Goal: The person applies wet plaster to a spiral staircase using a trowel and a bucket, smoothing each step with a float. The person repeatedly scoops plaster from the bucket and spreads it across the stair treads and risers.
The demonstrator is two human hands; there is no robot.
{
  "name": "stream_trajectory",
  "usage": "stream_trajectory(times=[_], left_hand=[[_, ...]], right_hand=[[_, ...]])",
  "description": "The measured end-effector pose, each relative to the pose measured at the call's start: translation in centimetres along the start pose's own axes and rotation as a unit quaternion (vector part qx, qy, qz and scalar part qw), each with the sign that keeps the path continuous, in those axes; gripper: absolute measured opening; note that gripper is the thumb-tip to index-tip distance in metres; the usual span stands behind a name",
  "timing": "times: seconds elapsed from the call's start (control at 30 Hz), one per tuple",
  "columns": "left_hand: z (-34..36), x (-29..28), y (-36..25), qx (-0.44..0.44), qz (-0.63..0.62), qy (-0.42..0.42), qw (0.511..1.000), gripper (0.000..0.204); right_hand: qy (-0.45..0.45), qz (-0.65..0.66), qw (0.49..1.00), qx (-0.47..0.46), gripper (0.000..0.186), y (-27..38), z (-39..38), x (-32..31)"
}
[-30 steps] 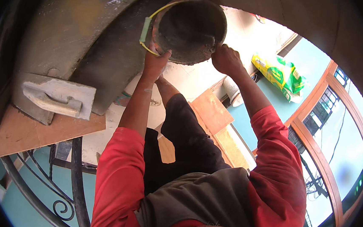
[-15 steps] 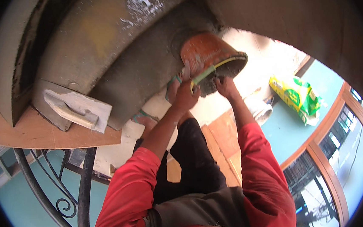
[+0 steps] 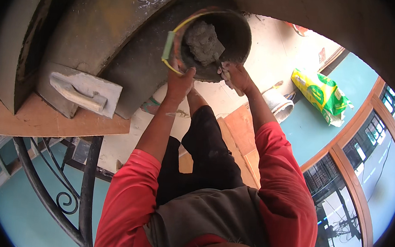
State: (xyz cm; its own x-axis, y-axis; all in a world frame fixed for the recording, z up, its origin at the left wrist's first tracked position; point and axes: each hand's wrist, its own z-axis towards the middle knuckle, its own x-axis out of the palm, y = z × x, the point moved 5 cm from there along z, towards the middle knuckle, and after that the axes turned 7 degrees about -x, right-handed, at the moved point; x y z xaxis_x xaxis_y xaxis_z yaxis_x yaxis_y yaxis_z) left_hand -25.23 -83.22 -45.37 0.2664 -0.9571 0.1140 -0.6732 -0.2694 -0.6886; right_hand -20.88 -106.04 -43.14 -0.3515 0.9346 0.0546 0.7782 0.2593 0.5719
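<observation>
My left hand grips the near left rim of a dark-lined bucket with a yellow handle and green grip, held over a grey plastered step. Inside lies a lump of wet grey mortar. At the bucket's near right edge my right hand is closed around a wooden tool handle; the tool's head cannot be made out. A pale float with a wooden handle rests at the left, flat side down on the stair structure.
A black metal railing curves below a plywood board at lower left. On the right are a yellow-green sack, a white pail and wood-framed windows. Loose boards lie on the pale floor beside my legs.
The bucket was tipped over half a second ago, showing its orange outside; it has moved up and left, its mouth now facing up with the mortar lump visible. Both hands moved with it.
</observation>
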Motion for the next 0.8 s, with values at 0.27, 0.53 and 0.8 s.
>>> stream_trajectory(times=[0.27,0.53,0.8], left_hand=[[-4.0,-4.1,-2.9,0.009,-0.211,0.003,0.977,0.082],[-10.4,-9.3,-1.1,-0.054,-0.217,-0.047,0.973,0.086],[-14.0,-10.8,-2.1,-0.019,-0.263,-0.041,0.964,0.091]], right_hand=[[0.026,-0.045,0.998,0.047,0.036,10.7,-6.7,2.1],[0.047,-0.071,0.993,-0.079,0.033,21.1,1.2,7.7],[-0.318,-0.551,0.728,-0.254,0.044,27.9,6.1,7.8]])
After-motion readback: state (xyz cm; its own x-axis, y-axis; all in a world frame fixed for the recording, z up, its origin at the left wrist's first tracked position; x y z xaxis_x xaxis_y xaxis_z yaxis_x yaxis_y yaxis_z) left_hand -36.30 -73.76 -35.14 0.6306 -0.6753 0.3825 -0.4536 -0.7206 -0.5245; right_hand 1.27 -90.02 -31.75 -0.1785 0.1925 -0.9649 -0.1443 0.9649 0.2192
